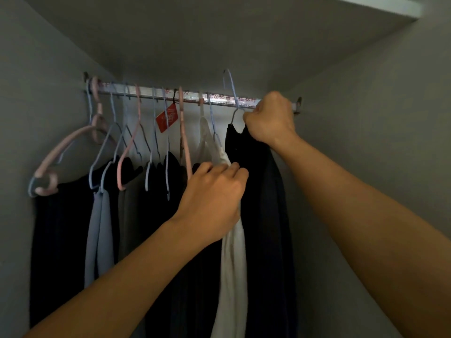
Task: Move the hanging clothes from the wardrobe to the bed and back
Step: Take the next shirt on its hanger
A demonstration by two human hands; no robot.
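Right hand (269, 118) grips dark hanging garment (258, 191) at its 7 o'clock; left hand (212, 189) pinches white hanging garment (231, 252) at its 3 o'clock.

The curled right-hand fingers (251, 115) hide the shoulder of the thin blue wire hanger (230, 89); beneath them, the long black hanging garment (263, 215) runs past the bottom edge.

Dim grey wardrobe interior, plain side walls (366, 118) and back panel, flat grey ceiling board (195, 40), bright white strip (380, 6) (upper right corner), low light
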